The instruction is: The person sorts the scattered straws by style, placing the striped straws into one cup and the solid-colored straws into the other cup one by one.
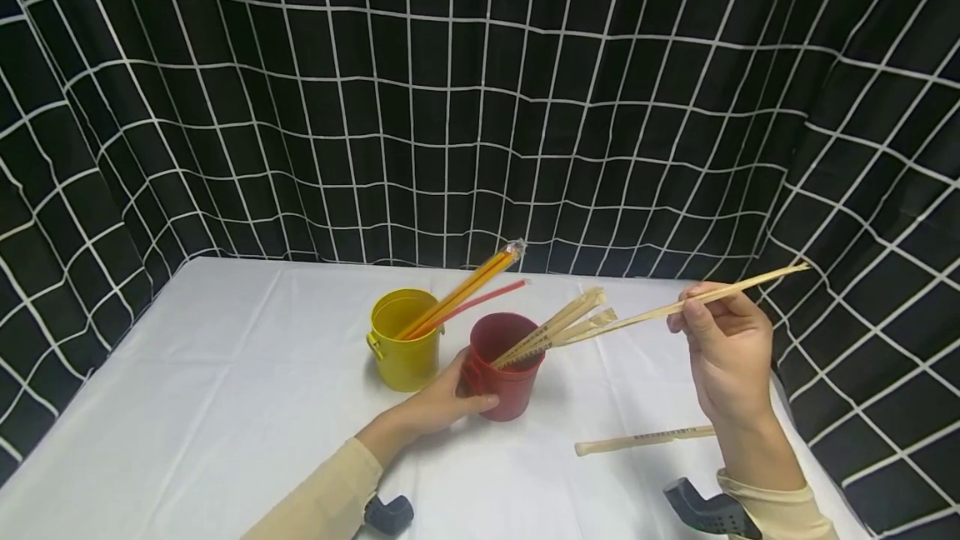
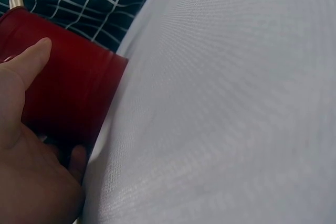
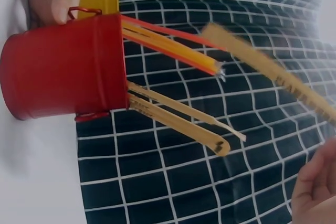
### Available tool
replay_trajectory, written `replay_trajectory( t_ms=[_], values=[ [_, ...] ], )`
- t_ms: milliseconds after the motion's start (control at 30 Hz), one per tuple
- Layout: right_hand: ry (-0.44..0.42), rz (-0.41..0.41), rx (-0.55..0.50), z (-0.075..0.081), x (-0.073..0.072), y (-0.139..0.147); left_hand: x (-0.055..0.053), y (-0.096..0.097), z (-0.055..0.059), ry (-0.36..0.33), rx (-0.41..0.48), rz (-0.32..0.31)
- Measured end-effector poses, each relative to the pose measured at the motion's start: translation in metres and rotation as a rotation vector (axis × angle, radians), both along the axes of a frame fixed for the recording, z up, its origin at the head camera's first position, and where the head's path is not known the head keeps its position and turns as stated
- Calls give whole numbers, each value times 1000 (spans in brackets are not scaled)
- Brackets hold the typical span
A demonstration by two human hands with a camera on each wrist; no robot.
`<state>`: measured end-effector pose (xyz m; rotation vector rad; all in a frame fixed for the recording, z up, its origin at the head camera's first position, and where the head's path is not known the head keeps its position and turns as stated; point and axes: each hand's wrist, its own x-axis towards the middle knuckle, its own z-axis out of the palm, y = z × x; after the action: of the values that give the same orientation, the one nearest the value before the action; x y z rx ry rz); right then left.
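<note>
My left hand (image 1: pixel 438 398) grips the side of a small red bucket (image 1: pixel 512 398) standing on the white table. Several paper-wrapped chopsticks packs (image 1: pixel 564 317) lean out of it to the right. With thumb and fingers, my right hand (image 1: pixel 731 348) pinches another paper-wrapped chopsticks pack (image 1: pixel 648 312), held aslant in the air. Its lower tip overlaps the bucket's right rim in the head view, while the right wrist view shows this pack (image 3: pixel 278 77) apart from the bucket's mouth. A further wrapped pack (image 1: pixel 637 442) lies on the table below my right hand.
A yellow bucket (image 1: pixel 405 365) stands just left of and behind the red one, holding orange-yellow sticks (image 1: pixel 468 283) in clear wrap and a thin red stick (image 1: pixel 491 297). Black curtains (image 1: pixel 465 107) with white grid lines surround the white tabletop (image 1: pixel 247 382).
</note>
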<state>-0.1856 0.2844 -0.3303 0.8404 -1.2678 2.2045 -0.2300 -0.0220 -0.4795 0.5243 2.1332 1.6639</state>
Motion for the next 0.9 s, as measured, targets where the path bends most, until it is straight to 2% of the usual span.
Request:
replay_trajectory(
  t_ms=[167, 333, 500, 600, 700, 900],
  values=[
    [-9, -70, 38, -4, -2, -7, 1, -1, 0, 0, -5, 8],
    [11, -140, 170, -10, -5, -11, -1, -1, -1, 6, -8, 10],
    [-49, -228, 305, -16, -5, -16, -1, -1, -1, 7, 0, 6],
    [-51, -282, 384, -19, -5, -19, -1, -1, 2, 5, -19, 9],
    [-35, -318, 434, -24, -7, -21, -1, -1, 4, -2, -41, 16],
    [-63, -383, 534, -36, -8, -27, 3, -1, 2, -4, -45, 25]
  ],
)
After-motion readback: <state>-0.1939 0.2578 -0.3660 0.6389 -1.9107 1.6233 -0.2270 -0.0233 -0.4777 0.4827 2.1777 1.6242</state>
